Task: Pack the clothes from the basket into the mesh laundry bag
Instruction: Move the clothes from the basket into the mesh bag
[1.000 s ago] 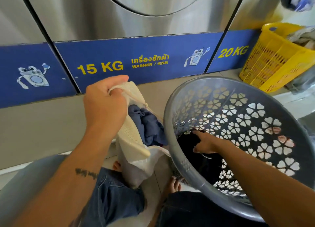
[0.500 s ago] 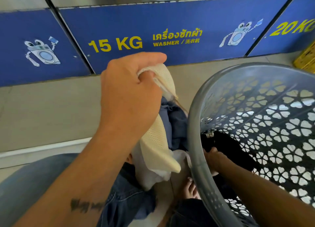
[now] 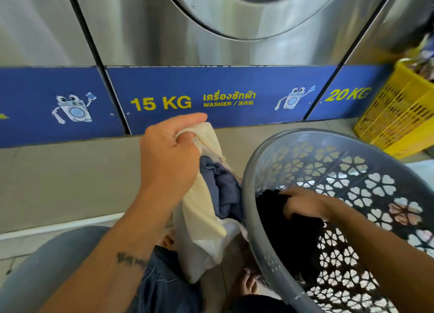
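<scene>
My left hand [image 3: 169, 153] grips the top edge of the cream mesh laundry bag [image 3: 199, 209] and holds its mouth up. A blue-grey garment [image 3: 223, 188] shows inside the bag. To the right, the grey plastic basket [image 3: 258, 218] with flower-shaped holes is tilted toward me. My right hand [image 3: 303, 202] is inside it, closed on a black garment [image 3: 281, 230] that is lifted partly off the basket's bottom.
Steel washers with a blue "15 KG" panel [image 3: 211, 99] stand right ahead. A yellow basket [image 3: 397, 115] with clothes sits at the right. My knees in jeans [image 3: 159, 287] and bare feet [image 3: 246, 284] are below the bag on the tiled floor.
My right hand has closed on the black garment and raised it inside the basket. The view tilted down, then back up. My left hand keeps its hold on the bag.
</scene>
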### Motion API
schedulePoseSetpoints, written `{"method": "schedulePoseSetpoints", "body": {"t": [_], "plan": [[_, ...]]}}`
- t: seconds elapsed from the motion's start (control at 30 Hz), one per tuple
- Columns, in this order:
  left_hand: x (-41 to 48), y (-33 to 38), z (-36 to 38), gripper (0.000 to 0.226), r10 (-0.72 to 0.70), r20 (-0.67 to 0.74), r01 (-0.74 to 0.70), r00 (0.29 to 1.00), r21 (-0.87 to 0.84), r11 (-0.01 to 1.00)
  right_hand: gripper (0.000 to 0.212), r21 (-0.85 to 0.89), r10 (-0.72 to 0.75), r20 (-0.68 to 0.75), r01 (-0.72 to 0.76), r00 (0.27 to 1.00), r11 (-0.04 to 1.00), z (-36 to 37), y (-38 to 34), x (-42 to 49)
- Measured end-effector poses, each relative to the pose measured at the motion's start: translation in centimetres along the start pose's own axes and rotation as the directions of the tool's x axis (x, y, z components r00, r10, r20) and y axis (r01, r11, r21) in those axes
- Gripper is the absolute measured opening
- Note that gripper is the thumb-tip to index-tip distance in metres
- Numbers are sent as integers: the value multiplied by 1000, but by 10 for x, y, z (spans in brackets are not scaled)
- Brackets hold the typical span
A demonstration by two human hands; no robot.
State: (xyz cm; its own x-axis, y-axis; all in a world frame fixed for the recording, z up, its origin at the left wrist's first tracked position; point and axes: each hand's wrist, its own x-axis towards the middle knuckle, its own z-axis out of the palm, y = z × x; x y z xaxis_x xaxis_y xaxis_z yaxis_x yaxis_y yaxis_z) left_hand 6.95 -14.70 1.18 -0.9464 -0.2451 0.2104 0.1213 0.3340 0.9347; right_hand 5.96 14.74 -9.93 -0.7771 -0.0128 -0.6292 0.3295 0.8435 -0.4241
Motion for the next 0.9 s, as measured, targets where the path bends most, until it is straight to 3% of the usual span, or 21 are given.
{"method": "schedulePoseSetpoints", "body": {"t": [0.07,0.17,0.3,0.4,0.57,0.67,0.73,0.8,0.9], "plan": [[-5,4,-12,46,-18,16,19,1000,-53,998,12,158,-58,-126,78,990,984,-28,-22,-46],[-8,7,-27,46,-14,65,23,998,-135,991,28,298,-144,-283,229,948,927,-56,-57,-116],[-12,13,-38,45,-58,159,91,986,-211,973,38,419,-325,-373,470,869,776,-61,-101,-165],[-17,24,-43,42,-8,219,69,976,-271,960,22,355,-499,-355,608,790,710,-31,-142,-169],[-20,30,-48,46,48,266,39,963,-314,948,11,19,-603,-451,683,658,730,57,-170,-120],[-30,20,-47,46,69,358,10,931,-213,977,26,-296,-633,-330,561,700,774,74,-167,-109],[-32,16,-47,47,81,370,-12,926,-185,983,35,-364,-647,-277,545,710,755,73,-168,-112],[-27,12,-50,47,64,306,1,950,-209,978,53,-224,-627,-296,586,721,779,68,-168,-120],[-19,10,-57,47,25,217,30,976,-249,968,70,164,-505,-355,584,787,795,57,-162,-140]]}}
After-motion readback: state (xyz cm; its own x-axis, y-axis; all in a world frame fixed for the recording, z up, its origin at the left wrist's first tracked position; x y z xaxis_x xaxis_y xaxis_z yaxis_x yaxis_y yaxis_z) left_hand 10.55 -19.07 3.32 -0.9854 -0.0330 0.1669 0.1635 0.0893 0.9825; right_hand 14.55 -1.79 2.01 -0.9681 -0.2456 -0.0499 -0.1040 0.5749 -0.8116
